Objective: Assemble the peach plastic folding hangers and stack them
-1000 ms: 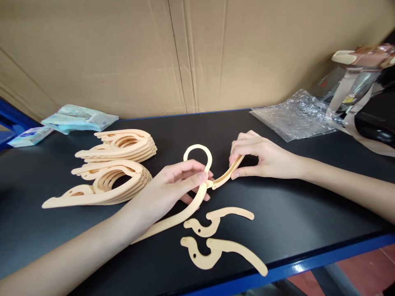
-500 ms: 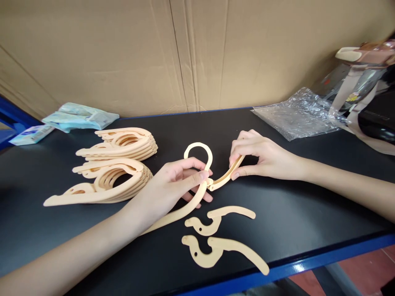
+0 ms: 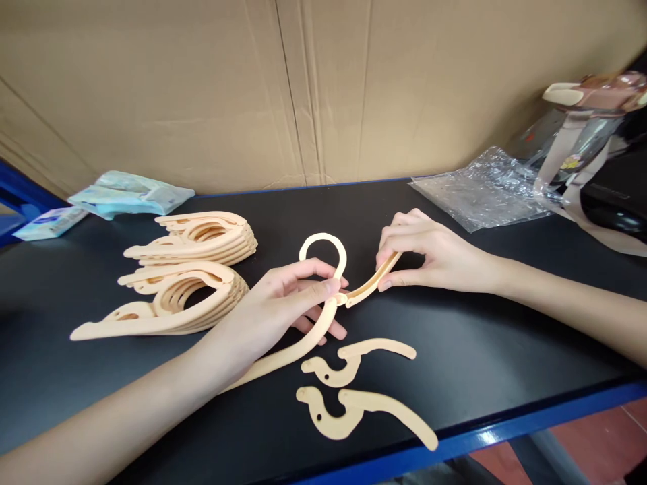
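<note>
My left hand (image 3: 288, 303) pinches a cream plastic hanger piece with a round hook (image 3: 323, 250) at its top and a long curved arm running down to the left. My right hand (image 3: 429, 254) grips a second cream arm piece (image 3: 371, 284) by its far end, and its near end meets the hooked piece at my left thumb. Both pieces are held just above the black table (image 3: 480, 350). Two loose cream hanger parts (image 3: 354, 360) (image 3: 361, 411) lie on the table in front of my left hand.
Two stacks of folded cream hangers (image 3: 187, 276) sit at the left. Light blue packets (image 3: 129, 192) lie at the far left by the cardboard wall. A crumpled clear plastic bag (image 3: 485, 192) and a pump bottle (image 3: 581, 128) are at the right. The table's blue front edge (image 3: 505, 431) runs close below.
Nearly nothing has moved: both hands keep their grip on the two pieces, with only slight shifts at the joint.
</note>
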`<state>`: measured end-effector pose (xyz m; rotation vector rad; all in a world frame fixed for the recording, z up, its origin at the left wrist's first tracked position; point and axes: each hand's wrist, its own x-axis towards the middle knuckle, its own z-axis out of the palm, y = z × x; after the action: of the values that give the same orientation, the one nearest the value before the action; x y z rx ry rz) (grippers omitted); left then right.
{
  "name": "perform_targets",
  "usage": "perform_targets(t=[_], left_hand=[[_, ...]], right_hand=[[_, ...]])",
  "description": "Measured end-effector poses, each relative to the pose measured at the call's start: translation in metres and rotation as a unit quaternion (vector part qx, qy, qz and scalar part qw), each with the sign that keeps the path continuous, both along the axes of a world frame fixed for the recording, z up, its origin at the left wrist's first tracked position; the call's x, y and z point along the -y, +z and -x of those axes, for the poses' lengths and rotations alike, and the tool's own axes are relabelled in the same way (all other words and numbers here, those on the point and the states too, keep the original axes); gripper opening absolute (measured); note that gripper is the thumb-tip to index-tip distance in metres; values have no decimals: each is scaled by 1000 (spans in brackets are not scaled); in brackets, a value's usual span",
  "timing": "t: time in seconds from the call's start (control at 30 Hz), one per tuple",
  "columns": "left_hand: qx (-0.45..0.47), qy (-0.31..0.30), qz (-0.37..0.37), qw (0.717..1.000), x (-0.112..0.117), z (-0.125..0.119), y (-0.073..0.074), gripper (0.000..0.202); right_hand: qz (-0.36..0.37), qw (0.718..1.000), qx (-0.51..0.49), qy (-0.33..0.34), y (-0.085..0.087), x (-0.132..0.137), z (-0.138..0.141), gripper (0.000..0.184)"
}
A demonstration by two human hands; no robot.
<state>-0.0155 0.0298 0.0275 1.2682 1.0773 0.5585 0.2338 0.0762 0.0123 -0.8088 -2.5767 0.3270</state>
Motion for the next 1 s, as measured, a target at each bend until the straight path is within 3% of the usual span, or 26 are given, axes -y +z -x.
perform_targets(t=[0.77, 1.0], left_hand=[[-54, -46, -38, 997, -2, 3, -4, 20], [-75, -24, -74, 994, -1, 1, -5, 25]], right_hand=[[48, 998, -48, 5, -10, 1, 4, 27], [54, 998, -40, 5, -11, -1, 4, 35]])
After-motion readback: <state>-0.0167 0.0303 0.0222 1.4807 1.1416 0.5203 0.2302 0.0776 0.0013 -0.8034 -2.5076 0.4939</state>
